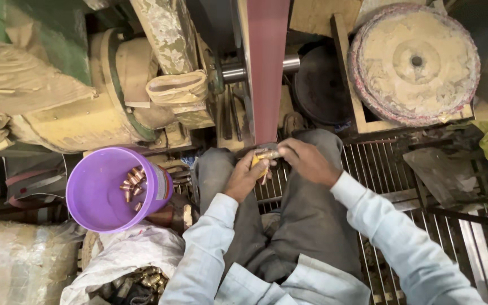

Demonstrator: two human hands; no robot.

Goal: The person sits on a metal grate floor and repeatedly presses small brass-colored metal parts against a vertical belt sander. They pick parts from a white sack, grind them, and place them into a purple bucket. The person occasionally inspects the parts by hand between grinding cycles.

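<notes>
Both hands closed on a small brass fitting [266,155] at the red sanding belt's [266,73] foot, its axis running nine-to-three: left hand [248,175] below, right hand [307,161] at three.

Metal-polishing workshop: dusty sanding belt [266,73], buffing wheel [414,62], motor [86,107].

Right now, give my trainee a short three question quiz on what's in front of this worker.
1. True or false: the purple bucket holds small copper-coloured metal pieces.
2. Which side of the person is the bucket on? A) left B) right
3. What runs upright just beyond the left hand and right hand?

Key:
1. True.
2. A.
3. A dark red sanding belt; both hands hold a small brass piece at its lower end.
</notes>
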